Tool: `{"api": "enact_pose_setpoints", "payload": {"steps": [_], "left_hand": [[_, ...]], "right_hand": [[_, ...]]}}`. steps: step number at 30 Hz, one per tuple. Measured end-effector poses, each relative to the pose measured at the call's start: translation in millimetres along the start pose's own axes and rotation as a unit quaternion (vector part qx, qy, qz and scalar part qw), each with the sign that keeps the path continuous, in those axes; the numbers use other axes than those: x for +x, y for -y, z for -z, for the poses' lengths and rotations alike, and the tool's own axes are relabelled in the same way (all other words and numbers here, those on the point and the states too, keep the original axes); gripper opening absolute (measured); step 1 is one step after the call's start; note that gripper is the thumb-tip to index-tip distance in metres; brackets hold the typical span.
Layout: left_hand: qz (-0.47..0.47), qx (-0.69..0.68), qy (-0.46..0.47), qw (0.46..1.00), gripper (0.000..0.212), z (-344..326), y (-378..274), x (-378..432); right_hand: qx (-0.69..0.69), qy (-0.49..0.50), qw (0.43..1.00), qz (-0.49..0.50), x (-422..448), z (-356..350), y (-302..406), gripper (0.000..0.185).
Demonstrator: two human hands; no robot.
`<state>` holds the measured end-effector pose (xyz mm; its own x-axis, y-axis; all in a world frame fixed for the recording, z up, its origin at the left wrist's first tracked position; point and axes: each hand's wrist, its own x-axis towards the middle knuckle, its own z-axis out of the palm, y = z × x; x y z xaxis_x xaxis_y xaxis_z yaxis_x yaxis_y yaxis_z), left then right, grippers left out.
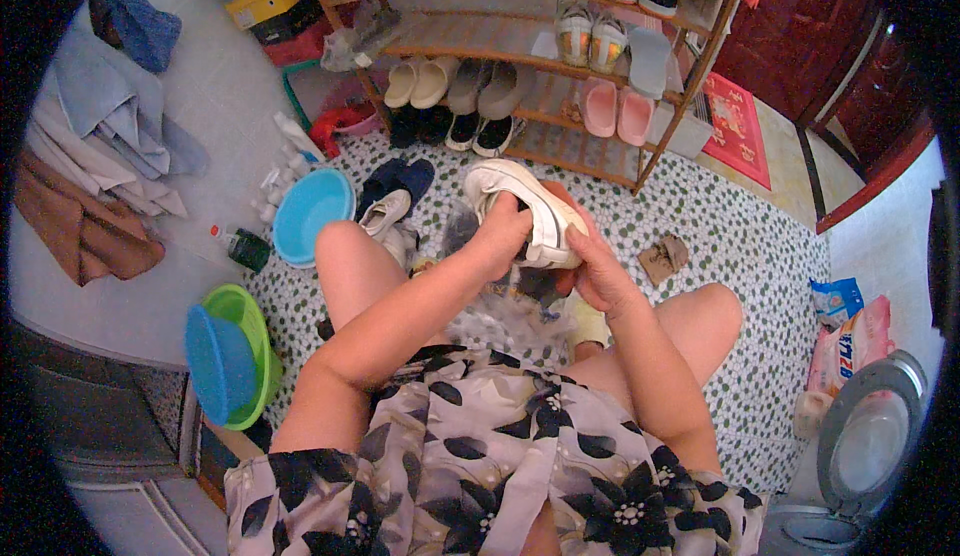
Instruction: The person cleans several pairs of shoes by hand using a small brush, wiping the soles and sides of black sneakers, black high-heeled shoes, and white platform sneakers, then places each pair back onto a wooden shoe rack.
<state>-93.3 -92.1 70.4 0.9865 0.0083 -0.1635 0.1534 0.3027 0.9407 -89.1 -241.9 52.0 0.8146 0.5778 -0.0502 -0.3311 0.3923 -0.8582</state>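
A white canvas-style sneaker (487,175) with a dark stripe along its sole is held up in front of me, tilted on its side. The fingers of my left hand (504,237) reach into the shoe's opening. From the other side, my right hand (597,269) grips the shoe around its sole, thumb near the heel end. Beneath both hands lies crumpled clear plastic (510,317) between my legs; what is under it is hard to make out. Another white shoe (386,211) sits on the floor beyond my left knee, next to dark slippers (409,179).
A wooden shoe rack (465,52) with several pairs stands ahead. To the left are a blue basin (313,215), a dark green bottle (247,248) and a green basin (266,361). A brown cardboard piece (663,260) lies right, and a lidded bin (832,466) stands lower right.
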Motion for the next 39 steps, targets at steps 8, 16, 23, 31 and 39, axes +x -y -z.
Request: {"api": "enact_pose_setpoints", "payload": {"steps": [8, 16, 23, 31, 39], "left_hand": [[-0.299, 0.415, 0.072, 0.856, 0.028, -8, -24, -16], [-0.263, 0.327, 0.067, 0.905, 0.032, -26, -23, -39], [-0.315, 0.347, 0.017, 0.883, 0.017, -36, -17, -39], [-0.37, 0.385, 0.036, 0.845, 0.013, -41, -17, -39], [-0.245, 0.28, 0.041, 0.927, 0.012, -45, -24, -46]], "right_hand": [[0.169, -0.01, 0.983, 0.071, 9, -4, -1, 0.065], [0.184, -0.068, 0.961, 0.195, 11, -6, 27, 0.064], [0.181, -0.068, 0.958, 0.211, 5, -13, 33, 0.065], [0.155, -0.069, 0.945, 0.279, 4, -12, 43, 0.065], [0.076, -0.089, 0.951, 0.288, 1, -7, 47, 0.071]]}}
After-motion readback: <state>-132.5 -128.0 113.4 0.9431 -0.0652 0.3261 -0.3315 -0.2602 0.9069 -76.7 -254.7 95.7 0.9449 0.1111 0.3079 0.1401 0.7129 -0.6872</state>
